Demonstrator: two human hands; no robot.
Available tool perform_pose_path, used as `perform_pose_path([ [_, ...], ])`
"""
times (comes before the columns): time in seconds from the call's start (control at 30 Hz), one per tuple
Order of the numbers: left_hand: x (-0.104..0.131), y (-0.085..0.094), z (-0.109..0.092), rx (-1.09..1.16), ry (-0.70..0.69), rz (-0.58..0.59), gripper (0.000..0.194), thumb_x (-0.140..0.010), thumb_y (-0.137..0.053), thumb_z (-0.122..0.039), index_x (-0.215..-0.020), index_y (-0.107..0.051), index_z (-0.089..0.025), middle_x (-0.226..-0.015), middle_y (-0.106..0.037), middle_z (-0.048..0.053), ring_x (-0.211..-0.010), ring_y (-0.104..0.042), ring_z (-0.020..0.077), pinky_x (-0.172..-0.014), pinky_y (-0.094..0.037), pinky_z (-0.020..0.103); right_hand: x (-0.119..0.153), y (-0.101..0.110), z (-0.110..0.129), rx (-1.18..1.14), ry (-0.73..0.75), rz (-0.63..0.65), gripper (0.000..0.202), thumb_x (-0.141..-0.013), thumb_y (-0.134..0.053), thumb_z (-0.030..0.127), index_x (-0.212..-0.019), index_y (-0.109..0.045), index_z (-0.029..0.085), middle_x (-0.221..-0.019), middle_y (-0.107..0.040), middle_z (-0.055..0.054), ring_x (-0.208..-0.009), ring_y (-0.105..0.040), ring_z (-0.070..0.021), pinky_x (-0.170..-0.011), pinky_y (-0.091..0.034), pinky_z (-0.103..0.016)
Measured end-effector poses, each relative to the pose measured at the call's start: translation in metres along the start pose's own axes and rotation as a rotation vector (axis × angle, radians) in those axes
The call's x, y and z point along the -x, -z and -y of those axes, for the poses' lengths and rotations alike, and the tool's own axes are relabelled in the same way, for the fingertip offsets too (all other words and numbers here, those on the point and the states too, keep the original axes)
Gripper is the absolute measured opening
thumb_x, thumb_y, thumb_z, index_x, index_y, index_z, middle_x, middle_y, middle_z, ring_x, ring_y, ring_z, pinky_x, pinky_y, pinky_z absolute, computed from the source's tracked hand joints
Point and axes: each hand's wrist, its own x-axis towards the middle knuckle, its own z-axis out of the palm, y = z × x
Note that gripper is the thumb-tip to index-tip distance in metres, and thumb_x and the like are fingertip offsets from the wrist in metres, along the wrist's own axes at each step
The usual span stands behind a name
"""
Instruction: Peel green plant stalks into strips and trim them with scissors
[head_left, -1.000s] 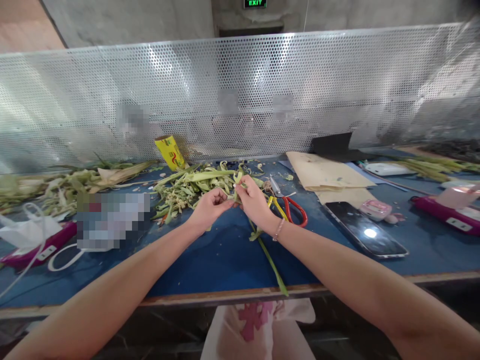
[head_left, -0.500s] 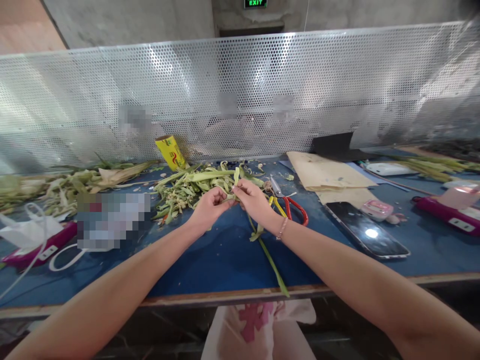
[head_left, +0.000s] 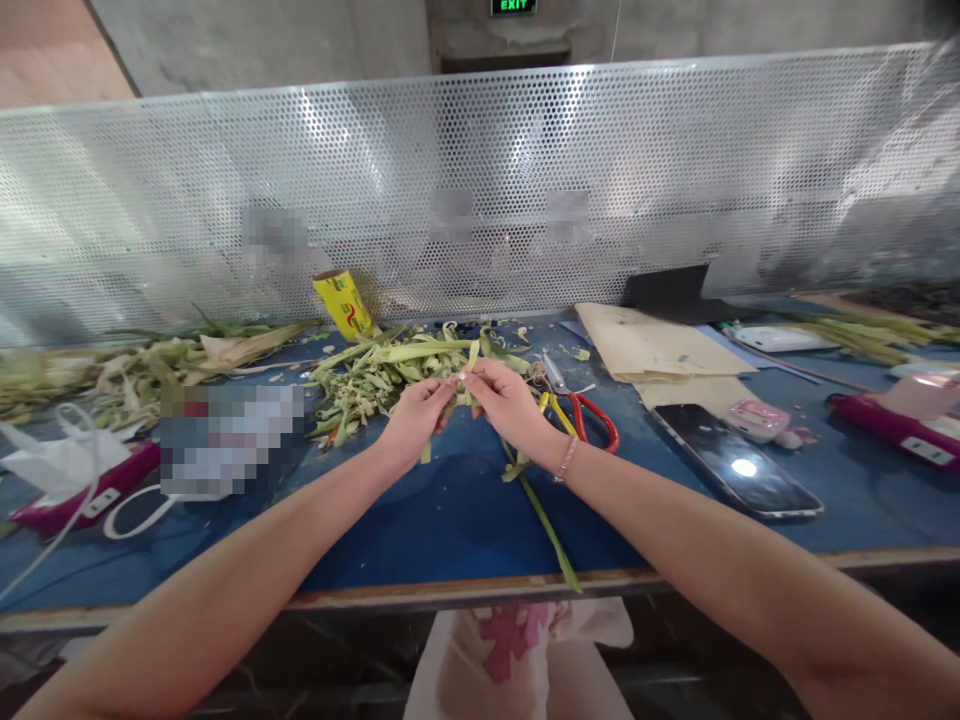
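Over the blue table, my left hand [head_left: 421,418] and my right hand [head_left: 504,400] meet fingertip to fingertip. Both pinch a pale green leaf strip [head_left: 472,362] that sticks up between them, and a short end of leaf hangs below my left fingers. Just behind lies a heap of green leaf pieces [head_left: 352,385]. A long green stalk [head_left: 546,525] runs from under my right hand to the table's front edge. Right of my right hand are scissors [head_left: 598,420] with red handles and a yellow-handled tool [head_left: 557,410].
A yellow tube [head_left: 345,305] leans by the perforated metal screen [head_left: 510,180]. On the right lie brown paper [head_left: 660,345], a black phone [head_left: 735,460] and a pink case [head_left: 757,420]. Purple power strips [head_left: 892,430] sit at both sides; more leaves [head_left: 150,375] lie left.
My left fingers have closed up against my right fingertips around the leaf. A leaf end now hangs below my left hand. The view has shifted very slightly.
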Motion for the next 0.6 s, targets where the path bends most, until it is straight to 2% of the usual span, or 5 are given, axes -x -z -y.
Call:
perform_pose_path([
  [0.13, -0.001, 0.001, 0.000, -0.044, -0.032, -0.030, 0.029, -0.072, -0.050, -0.037, -0.055, -0.038, -0.017, -0.042, -0.033, -0.007, -0.038, -0.030, 0.0047, -0.040, -0.023, 0.019, 0.002, 0.002, 0.002, 0.110, 0.028, 0.005, 0.015, -0.082, -0.038, 0.032, -0.072, -0.039, 0.020, -0.051, -0.041, 0.007, -0.046, -0.046, -0.0079, -0.048, -0.036, -0.021],
  [0.3, -0.001, 0.003, -0.001, -0.288, -0.229, -0.186, 0.022, -0.075, -0.045, -0.029, -0.058, -0.039, -0.017, -0.049, -0.038, -0.005, -0.045, -0.037, 0.0064, -0.047, -0.029, 0.020, 0.003, 0.000, 0.004, 0.210, 0.021, 0.012, 0.012, -0.080, -0.038, 0.026, -0.069, -0.037, 0.020, -0.056, -0.046, 0.005, -0.053, -0.050, -0.0106, -0.056, -0.038, -0.024],
  [0.43, 0.001, 0.000, 0.003, -0.252, -0.239, -0.275, 0.017, -0.080, -0.039, -0.028, -0.065, -0.035, -0.020, -0.050, -0.036, -0.006, -0.042, -0.036, 0.0073, -0.045, -0.029, 0.021, 0.004, -0.006, 0.005, 0.144, -0.018, 0.057, 0.005, -0.080, -0.037, 0.022, -0.076, -0.036, 0.022, -0.052, -0.046, 0.006, -0.049, -0.047, -0.0106, -0.053, -0.036, -0.024],
  [0.6, 0.003, -0.003, 0.002, -0.268, -0.322, -0.387, 0.017, -0.080, -0.040, -0.027, -0.066, -0.035, -0.020, -0.054, -0.034, -0.006, -0.047, -0.034, 0.0074, -0.048, -0.029, 0.021, 0.006, -0.012, 0.007, 0.016, -0.048, 0.112, 0.002, -0.082, -0.035, 0.022, -0.081, -0.034, 0.023, -0.049, -0.049, 0.007, -0.042, -0.042, -0.0094, -0.046, -0.033, -0.022],
])
